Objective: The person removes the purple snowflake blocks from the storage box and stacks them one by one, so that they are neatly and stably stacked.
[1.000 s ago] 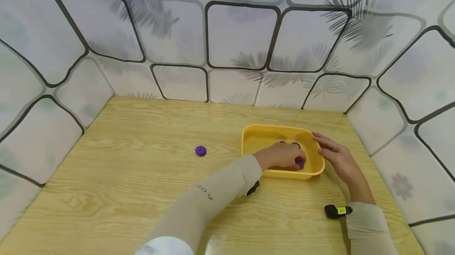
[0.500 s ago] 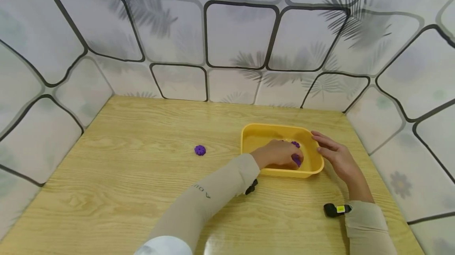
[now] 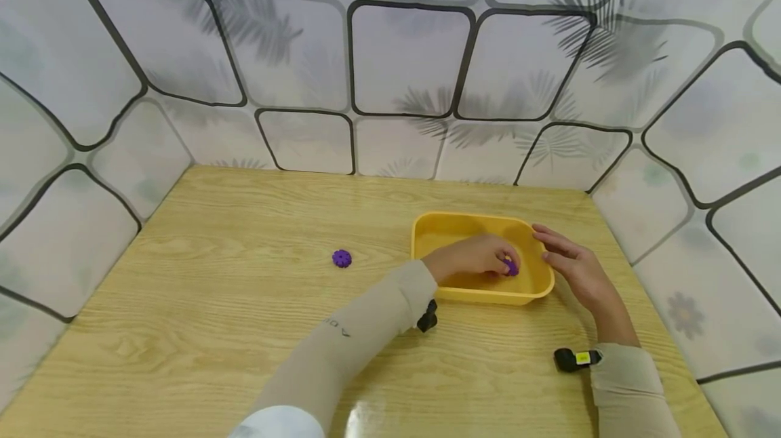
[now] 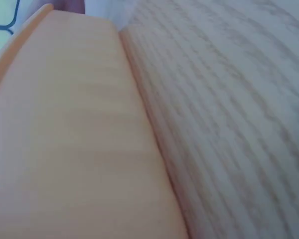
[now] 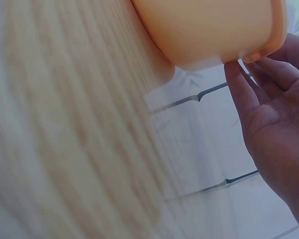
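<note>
A yellow plastic tray [image 3: 448,221] stands on the right part of the table, with my left hand [image 3: 482,255] reaching inside it. Between that hand's thumb and fingers is a purple snowflake disc [image 3: 511,267], pinched low over the tray floor. My right hand [image 3: 579,276] rests its fingertips against the tray's right end. In the right wrist view its fairly straight fingers [image 5: 241,89] touch the tray's outer wall and rim. Another purple notched disc [image 3: 342,258] lies flat on the table, left of the tray. The left wrist view is filled by the tray's side wall [image 4: 99,129].
The wood-grain table [image 3: 213,302] is bounded by a patterned backdrop [image 3: 415,58] at the back and both sides. A black wrist camera [image 3: 569,360] sits by the right sleeve, and another black camera [image 3: 428,316] is under the left wrist.
My left hand has shifted slightly back inside the tray, bringing the pinched purple disc with it. Discs seen beyond the fingers before no longer show separately. My right hand stays at the tray's end.
</note>
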Tool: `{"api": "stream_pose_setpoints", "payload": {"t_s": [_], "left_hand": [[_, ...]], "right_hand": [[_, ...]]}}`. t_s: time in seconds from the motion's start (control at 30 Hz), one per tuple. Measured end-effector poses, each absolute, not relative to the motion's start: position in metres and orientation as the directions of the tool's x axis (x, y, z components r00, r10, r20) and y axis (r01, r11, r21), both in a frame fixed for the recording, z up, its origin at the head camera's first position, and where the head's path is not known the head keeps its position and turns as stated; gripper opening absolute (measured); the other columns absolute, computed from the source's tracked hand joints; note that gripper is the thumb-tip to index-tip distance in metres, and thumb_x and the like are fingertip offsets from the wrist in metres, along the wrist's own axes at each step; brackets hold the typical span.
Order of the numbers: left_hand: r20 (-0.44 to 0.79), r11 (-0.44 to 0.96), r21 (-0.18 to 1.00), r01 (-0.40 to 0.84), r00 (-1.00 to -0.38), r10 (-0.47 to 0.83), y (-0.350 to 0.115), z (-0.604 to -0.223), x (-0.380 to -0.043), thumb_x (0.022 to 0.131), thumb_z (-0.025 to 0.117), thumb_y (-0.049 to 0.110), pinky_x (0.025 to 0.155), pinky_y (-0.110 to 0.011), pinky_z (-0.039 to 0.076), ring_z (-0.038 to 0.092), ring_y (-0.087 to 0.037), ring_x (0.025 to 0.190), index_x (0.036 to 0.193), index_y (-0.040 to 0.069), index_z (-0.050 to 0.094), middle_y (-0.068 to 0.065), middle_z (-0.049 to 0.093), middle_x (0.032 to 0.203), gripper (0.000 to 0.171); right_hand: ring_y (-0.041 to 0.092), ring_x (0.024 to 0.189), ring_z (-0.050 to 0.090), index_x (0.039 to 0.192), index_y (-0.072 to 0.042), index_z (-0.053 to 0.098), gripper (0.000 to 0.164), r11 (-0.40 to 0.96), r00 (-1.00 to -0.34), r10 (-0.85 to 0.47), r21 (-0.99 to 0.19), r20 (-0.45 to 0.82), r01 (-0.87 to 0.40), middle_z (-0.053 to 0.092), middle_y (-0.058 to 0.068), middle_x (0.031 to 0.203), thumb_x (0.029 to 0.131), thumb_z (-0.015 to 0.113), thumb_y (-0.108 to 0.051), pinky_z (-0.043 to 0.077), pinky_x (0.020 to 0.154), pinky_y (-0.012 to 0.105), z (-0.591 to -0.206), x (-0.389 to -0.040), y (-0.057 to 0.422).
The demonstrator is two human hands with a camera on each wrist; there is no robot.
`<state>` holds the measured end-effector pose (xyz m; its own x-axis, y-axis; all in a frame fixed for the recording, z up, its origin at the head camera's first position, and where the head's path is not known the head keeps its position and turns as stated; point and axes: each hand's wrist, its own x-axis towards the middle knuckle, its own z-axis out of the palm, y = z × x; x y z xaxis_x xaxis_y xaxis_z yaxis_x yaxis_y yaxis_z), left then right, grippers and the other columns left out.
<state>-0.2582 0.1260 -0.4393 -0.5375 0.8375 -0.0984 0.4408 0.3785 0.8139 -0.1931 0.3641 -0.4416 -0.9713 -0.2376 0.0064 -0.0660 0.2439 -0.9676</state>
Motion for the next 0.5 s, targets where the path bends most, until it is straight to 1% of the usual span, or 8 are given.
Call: {"api": "stream_pose_setpoints", "payload": {"t_s": [0.07,0.13,0.23,0.3,0.4,0.5], "left_hand": [[-0.099,0.315,0.897,0.31,-0.552,0.828,0.121,-0.437,-0.259,0.102,0.056,0.005,0.071,-0.022,0.057,0.068,-0.016,0.075,0.125,0.004,0.068,-0.009,0.073,0.099,0.026],[-0.092,0.246,0.949,0.196,-0.575,0.813,0.116,-0.434,-0.259,0.101,0.056,0.003,0.076,-0.027,0.059,0.071,-0.022,0.082,0.13,0.001,0.065,-0.012,0.073,0.105,0.03],[-0.08,0.164,0.983,0.085,-0.606,0.791,0.107,-0.428,-0.258,0.101,0.056,0.001,0.087,-0.036,0.059,0.071,-0.031,0.094,0.135,-0.001,0.061,-0.021,0.07,0.114,0.035],[-0.08,0.135,0.99,0.04,-0.628,0.774,0.102,-0.425,-0.258,0.1,0.058,0.002,0.093,-0.041,0.057,0.071,-0.033,0.098,0.137,-0.001,0.06,-0.023,0.069,0.118,0.036],[-0.088,0.119,0.993,0.003,-0.657,0.749,0.094,-0.422,-0.257,0.098,0.063,0.003,0.097,-0.045,0.054,0.072,-0.028,0.097,0.137,-0.003,0.059,-0.026,0.068,0.12,0.04],[-0.103,0.131,0.991,-0.009,-0.67,0.735,0.087,-0.42,-0.257,0.096,0.067,0.005,0.098,-0.044,0.053,0.073,-0.019,0.093,0.138,-0.002,0.059,-0.023,0.07,0.119,0.043]], "right_hand": [[-0.013,0.131,0.041,0.149,0.006,0.043,0.053,0.256,-0.972,-0.236,-0.965,0.003,-0.065,0.039,-0.009,0.16,0.104,0.057,-0.017,0.041,0.097,0.006,-0.441,-0.194,0.363],[-0.012,0.132,0.04,0.149,0.005,0.043,0.053,0.262,-0.972,-0.235,-0.963,0.0,-0.063,0.038,-0.007,0.161,0.104,0.057,-0.018,0.041,0.097,0.006,-0.441,-0.194,0.363],[-0.012,0.132,0.04,0.149,0.004,0.043,0.053,0.271,-0.972,-0.235,-0.96,-0.001,-0.065,0.037,-0.007,0.161,0.104,0.057,-0.019,0.042,0.097,0.006,-0.442,-0.194,0.363],[-0.013,0.131,0.041,0.149,0.003,0.043,0.053,0.274,-0.972,-0.233,-0.96,-0.002,-0.064,0.037,-0.007,0.162,0.104,0.057,-0.019,0.042,0.096,0.006,-0.442,-0.194,0.363],[-0.014,0.13,0.041,0.15,0.002,0.044,0.053,0.278,-0.973,-0.232,-0.958,0.0,-0.066,0.036,-0.006,0.162,0.104,0.057,-0.02,0.042,0.096,0.006,-0.443,-0.194,0.364],[-0.014,0.131,0.04,0.15,0.002,0.043,0.053,0.283,-0.973,-0.232,-0.956,0.002,-0.07,0.036,-0.006,0.162,0.104,0.057,-0.02,0.041,0.097,0.005,-0.443,-0.194,0.364]]}}
